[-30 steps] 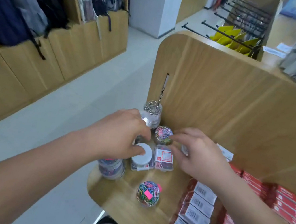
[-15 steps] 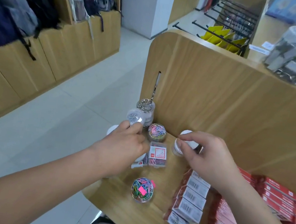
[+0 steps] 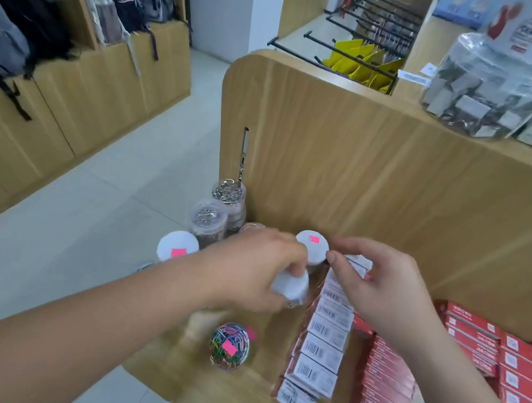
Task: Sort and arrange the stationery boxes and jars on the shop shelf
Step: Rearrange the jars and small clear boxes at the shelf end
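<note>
L hand (image 3: 247,267): fingers curled tight round plain-lid jar (image 3: 291,288), lid end poking out to the right, axis approx upright (blur, so tilt unclear). Jar is just on the person's side of pink-tag jar (image 3: 311,246), which stands by the back panel of the shelf (image 3: 228,399), w/ box row (image 3: 322,344) right beside both. R hand (image 3: 386,288) half-curled, fingertip (image 3: 330,256) at pink-tag jar's lid rim, can't tell if touching or pinching; judgement: L hand is nearer, set-down spot prob. directly in front of pink-tag jar.
</note>
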The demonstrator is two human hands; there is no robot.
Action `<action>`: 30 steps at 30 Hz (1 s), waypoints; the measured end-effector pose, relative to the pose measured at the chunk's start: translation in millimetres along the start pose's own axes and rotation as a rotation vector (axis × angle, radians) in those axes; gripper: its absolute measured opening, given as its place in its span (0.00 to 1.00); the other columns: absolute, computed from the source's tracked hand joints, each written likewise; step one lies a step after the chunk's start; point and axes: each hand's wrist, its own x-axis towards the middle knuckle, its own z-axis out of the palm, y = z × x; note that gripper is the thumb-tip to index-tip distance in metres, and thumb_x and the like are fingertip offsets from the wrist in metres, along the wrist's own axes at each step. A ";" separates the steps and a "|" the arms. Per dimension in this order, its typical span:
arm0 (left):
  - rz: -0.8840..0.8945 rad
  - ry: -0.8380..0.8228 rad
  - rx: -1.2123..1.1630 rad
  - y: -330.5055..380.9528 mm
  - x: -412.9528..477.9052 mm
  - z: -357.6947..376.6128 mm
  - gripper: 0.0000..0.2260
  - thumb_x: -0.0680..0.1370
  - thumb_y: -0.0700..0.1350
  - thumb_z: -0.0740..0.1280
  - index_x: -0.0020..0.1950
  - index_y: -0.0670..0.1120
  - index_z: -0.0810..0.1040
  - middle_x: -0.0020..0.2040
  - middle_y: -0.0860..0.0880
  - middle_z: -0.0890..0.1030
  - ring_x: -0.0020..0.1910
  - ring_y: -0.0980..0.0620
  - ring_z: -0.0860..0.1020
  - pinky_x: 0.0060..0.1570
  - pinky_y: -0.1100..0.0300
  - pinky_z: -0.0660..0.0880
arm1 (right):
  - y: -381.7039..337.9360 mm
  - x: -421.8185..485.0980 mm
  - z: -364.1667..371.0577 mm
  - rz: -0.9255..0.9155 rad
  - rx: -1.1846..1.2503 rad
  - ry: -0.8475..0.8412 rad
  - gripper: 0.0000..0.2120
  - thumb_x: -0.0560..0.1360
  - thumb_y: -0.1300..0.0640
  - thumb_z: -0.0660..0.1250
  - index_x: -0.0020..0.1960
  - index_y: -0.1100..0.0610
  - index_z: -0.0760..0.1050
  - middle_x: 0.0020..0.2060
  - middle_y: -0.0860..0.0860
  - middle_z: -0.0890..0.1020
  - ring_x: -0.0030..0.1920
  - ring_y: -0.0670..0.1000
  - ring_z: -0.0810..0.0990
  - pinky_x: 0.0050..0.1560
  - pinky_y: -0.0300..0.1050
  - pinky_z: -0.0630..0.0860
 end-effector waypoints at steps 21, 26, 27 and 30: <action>-0.269 0.351 -0.198 -23.7 -21.8 51.0 0.13 0.75 0.36 0.63 0.56 0.45 0.81 0.58 0.51 0.80 0.57 0.47 0.78 0.56 0.53 0.77 | -8.6 35.3 45.7 -0.284 -0.690 -0.396 0.32 0.70 0.38 0.74 0.71 0.45 0.73 0.65 0.49 0.73 0.68 0.54 0.70 0.60 0.49 0.71; -0.285 0.498 -0.279 -12.9 -64.0 32.0 0.17 0.75 0.34 0.67 0.59 0.51 0.82 0.57 0.54 0.83 0.57 0.53 0.81 0.57 0.59 0.75 | -6.3 33.7 58.1 -0.292 -0.769 -0.399 0.26 0.69 0.40 0.75 0.64 0.48 0.79 0.64 0.53 0.73 0.66 0.58 0.71 0.61 0.51 0.71; -0.282 0.517 -0.278 -8.5 -73.8 30.4 0.16 0.76 0.34 0.67 0.59 0.51 0.82 0.57 0.55 0.83 0.56 0.54 0.81 0.57 0.60 0.75 | -6.1 33.1 58.2 -0.285 -0.756 -0.385 0.26 0.67 0.42 0.77 0.62 0.50 0.80 0.62 0.55 0.75 0.64 0.60 0.74 0.59 0.53 0.74; -0.275 0.603 -0.293 13.1 -102.8 32.9 0.11 0.77 0.37 0.69 0.55 0.50 0.83 0.53 0.56 0.82 0.50 0.58 0.81 0.51 0.65 0.75 | -12.4 23.8 60.9 -0.350 -0.543 -0.305 0.22 0.66 0.45 0.79 0.58 0.51 0.82 0.55 0.53 0.80 0.56 0.60 0.80 0.49 0.54 0.80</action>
